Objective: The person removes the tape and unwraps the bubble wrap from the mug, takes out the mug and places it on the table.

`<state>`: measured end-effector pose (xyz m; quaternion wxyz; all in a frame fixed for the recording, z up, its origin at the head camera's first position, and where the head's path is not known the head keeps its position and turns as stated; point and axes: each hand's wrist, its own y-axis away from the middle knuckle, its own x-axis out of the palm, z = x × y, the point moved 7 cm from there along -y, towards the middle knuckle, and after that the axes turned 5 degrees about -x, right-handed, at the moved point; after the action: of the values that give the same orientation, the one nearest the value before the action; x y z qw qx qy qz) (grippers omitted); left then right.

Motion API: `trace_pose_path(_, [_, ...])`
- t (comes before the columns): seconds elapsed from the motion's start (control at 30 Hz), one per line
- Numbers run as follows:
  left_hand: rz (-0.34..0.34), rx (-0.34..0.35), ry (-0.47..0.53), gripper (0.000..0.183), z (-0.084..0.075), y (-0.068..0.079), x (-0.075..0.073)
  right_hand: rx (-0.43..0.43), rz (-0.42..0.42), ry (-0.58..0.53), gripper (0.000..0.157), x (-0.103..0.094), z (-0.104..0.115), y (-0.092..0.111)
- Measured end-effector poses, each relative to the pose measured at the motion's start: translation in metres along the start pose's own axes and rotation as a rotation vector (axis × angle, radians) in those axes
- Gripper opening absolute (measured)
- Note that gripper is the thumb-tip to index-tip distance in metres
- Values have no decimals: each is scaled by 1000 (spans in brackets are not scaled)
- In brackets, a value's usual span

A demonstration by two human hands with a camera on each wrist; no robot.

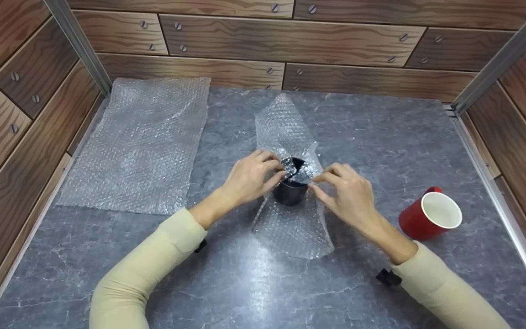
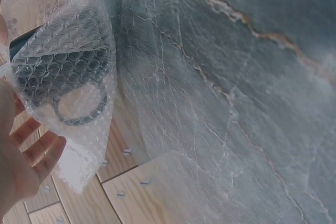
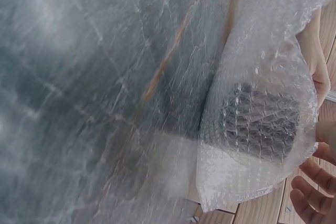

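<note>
A black mug (image 1: 289, 194) stands upright on a narrow sheet of bubble wrap (image 1: 286, 121), whose two sides are raised and folded in over the rim. At the mug's left, my left hand (image 1: 254, 177) pinches one wrap edge between thumb and fingers. My right hand (image 1: 347, 195) pinches the opposite edge at the right of the rim. The mug's handle (image 2: 79, 119) shows through the plastic in the left wrist view. In the right wrist view, the wrap (image 3: 252, 66) covers the mug's side, and the right hand's other fingers (image 3: 315, 182) are spread beside it.
A second, larger sheet of bubble wrap (image 1: 139, 141) lies flat at the left. At the right stands a red mug (image 1: 420, 219) with a white inside. Wood-patterned walls (image 1: 290, 41) enclose the grey marbled table (image 1: 372, 132) at the back and sides.
</note>
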<state>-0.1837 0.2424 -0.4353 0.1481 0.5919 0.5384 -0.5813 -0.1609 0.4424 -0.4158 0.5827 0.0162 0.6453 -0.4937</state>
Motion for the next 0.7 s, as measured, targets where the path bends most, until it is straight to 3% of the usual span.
trace_pose_path(0.23, [-10, 16, 7, 22, 0, 0, 0, -12, -28, 28, 17, -9, -6, 5])
trace_pose_path(0.7, [36, -13, -2, 22, 1, 0, 1, -26, -53, 84, 16, -16, -23, 19])
